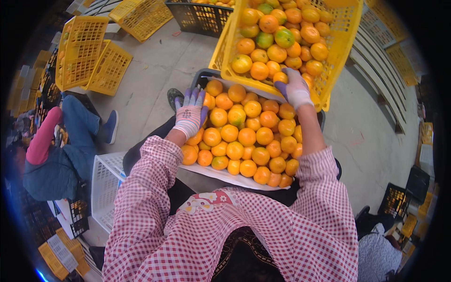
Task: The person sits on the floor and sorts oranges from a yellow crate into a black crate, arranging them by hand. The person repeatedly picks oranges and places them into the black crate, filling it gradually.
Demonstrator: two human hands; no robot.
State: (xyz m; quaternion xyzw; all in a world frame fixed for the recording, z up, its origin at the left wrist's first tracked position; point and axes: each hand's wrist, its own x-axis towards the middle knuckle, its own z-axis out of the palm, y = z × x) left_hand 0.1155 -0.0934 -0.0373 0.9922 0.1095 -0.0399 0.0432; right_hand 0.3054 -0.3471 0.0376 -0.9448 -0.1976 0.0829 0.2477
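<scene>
In front of me a dark crate [203,74] lined with white paper [232,173] holds rows of orange mandarins [246,136]. My left hand [190,112], in a striped glove with purple fingertips, lies flat over the crate's left side against the fruit, holding nothing I can see. Beyond it, a tilted yellow plastic crate [340,53] is heaped with mandarins, a few of them greenish. At this crate's near edge my right hand [295,87], gloved alike, has thumb and fingers around one mandarin [280,78].
Yellow crates [79,53] and a black crate of fruit [201,17] stand on the concrete floor. A white crate [107,190] is at my left. One seated person [53,176] is on the left, another [378,250] at lower right. A slatted pallet [378,70] lies right.
</scene>
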